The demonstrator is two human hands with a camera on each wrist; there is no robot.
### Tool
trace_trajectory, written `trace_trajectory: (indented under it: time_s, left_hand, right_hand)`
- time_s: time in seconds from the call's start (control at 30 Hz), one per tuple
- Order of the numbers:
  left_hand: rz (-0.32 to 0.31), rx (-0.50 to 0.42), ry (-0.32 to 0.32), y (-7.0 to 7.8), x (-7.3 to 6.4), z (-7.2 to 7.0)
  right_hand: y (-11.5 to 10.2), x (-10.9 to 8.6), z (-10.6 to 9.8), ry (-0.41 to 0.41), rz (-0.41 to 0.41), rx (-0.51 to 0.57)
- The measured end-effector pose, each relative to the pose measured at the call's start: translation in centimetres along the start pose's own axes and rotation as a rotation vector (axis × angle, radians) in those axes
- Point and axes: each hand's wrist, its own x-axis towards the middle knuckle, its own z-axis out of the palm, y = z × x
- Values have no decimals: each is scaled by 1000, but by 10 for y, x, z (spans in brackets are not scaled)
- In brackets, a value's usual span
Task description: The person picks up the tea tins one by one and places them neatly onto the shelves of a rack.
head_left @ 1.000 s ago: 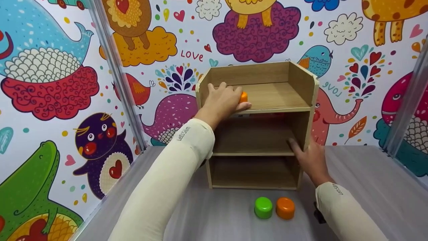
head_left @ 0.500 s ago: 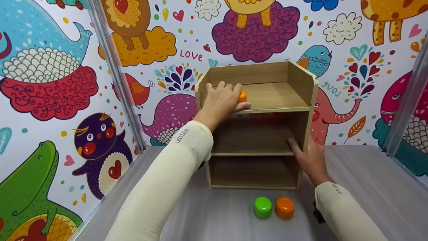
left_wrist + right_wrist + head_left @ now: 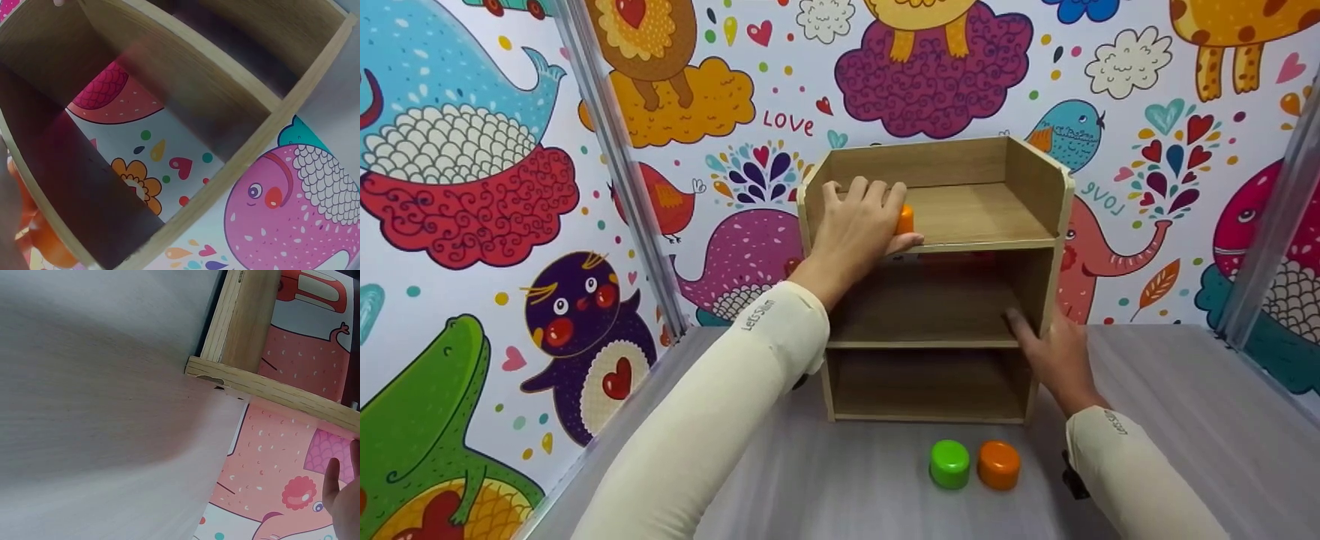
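My left hand (image 3: 856, 225) grips a small glossy orange cylinder (image 3: 906, 220) at the left of the top shelf. Most of that cylinder is hidden behind the fingers; the left wrist view shows part of its orange side (image 3: 52, 243) past the board. The wooden shelf unit (image 3: 926, 345) stands upright on the grey table, with an open top and two lower compartments. My right hand (image 3: 1059, 356) holds its right side panel, thumb inside and the other fingers outside. In the right wrist view, fingertips (image 3: 333, 475) show beside the wooden edge (image 3: 270, 389).
A green cylinder (image 3: 950, 464) and another orange cylinder (image 3: 999, 465) stand side by side on the grey table (image 3: 825, 495), in front of the unit. Behind it rises a white wall (image 3: 780, 52) with cartoon animals; metal posts (image 3: 622, 165) mark its corners.
The left wrist has dipped slightly and its forearm has shifted a little left, with the hand still on the orange cylinder. The right hand and the shelf unit look unmoved.
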Motion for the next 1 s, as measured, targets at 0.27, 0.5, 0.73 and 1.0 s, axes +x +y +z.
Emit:
trace_trajectory:
  time_s: [0.27,0.5,0.73,1.0]
  left_hand:
    - [26,2,33,-2,-6,-5]
    - [114,-6,89,1,-22,-8]
    - [204,15,157,5,-36,-8]
    - [243,-5,178,9,-46,-9]
  right_hand:
    - [2,-1,1,6,-2,-20]
    - [2,-2,1,23,-31,-31]
    - [1,-1,1,7,-17,-14]
    - [1,-1,0,-4,3,-26]
